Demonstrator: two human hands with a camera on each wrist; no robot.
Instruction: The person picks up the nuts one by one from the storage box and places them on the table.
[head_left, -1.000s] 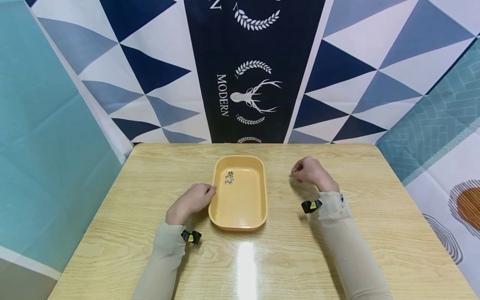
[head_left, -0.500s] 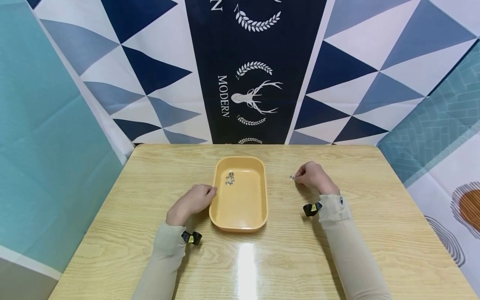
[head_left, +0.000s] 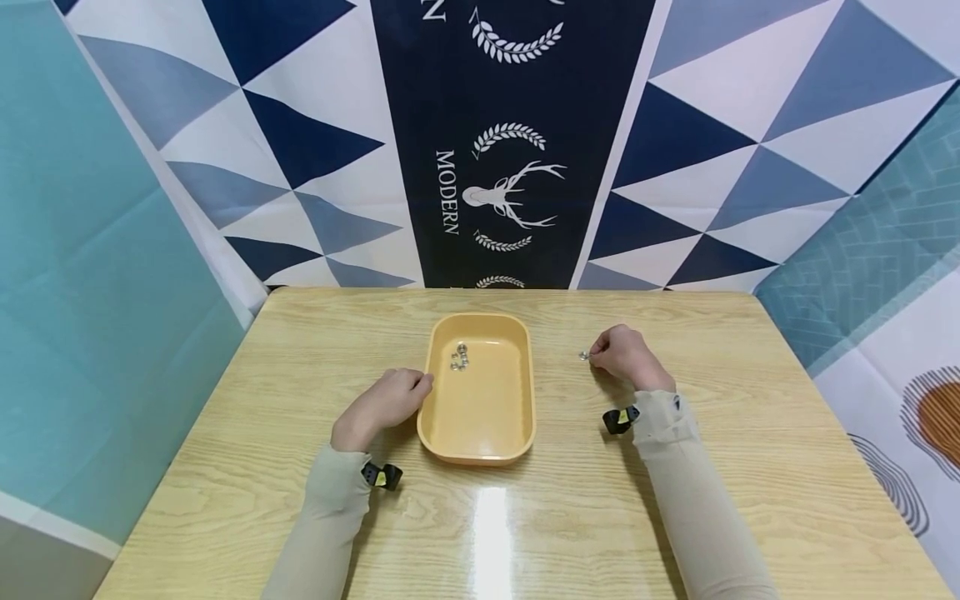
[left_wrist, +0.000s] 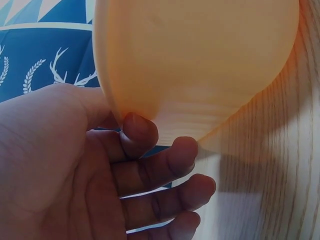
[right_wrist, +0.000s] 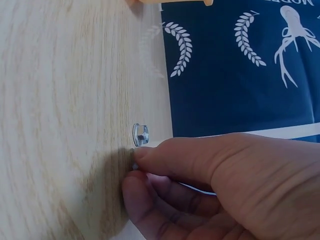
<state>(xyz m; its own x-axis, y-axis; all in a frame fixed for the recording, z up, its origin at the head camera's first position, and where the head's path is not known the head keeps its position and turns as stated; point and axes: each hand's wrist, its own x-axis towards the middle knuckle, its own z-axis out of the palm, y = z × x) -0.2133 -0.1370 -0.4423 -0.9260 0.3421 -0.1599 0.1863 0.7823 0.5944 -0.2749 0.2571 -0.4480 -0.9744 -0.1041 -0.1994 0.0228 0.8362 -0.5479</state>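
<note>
My left hand (head_left: pixel 384 398) grips the left rim of a yellow-orange plastic tray (head_left: pixel 483 457), thumb at the rim and index fingertip against the outer wall (left_wrist: pixel 200 50). Several small shiny metal nuts (head_left: pixel 461 357) lie inside it, toward the far left. Right of the tray, my right hand (head_left: pixel 624 352) is low over the table, thumb and index finger together. The right wrist view shows a small metal piece (right_wrist: pixel 134 161), mostly hidden, pinched between those fingertips. Just beyond them a flanged metal nut (right_wrist: pixel 140 135) rests on the wood.
The wooden table (head_left: pixel 247 500) ends at a patterned fabric backdrop (head_left: pixel 495 192) behind the tray. Teal fabric (head_left: pixel 112 250) hangs along the left side. Each wrist carries a black camera; the right one (head_left: pixel 619 419) hangs close over the tabletop.
The right hand has drawn back a little to the right and toward me, leaving the flanged nut in sight beside its fingertips. The left hand and tray stay put.
</note>
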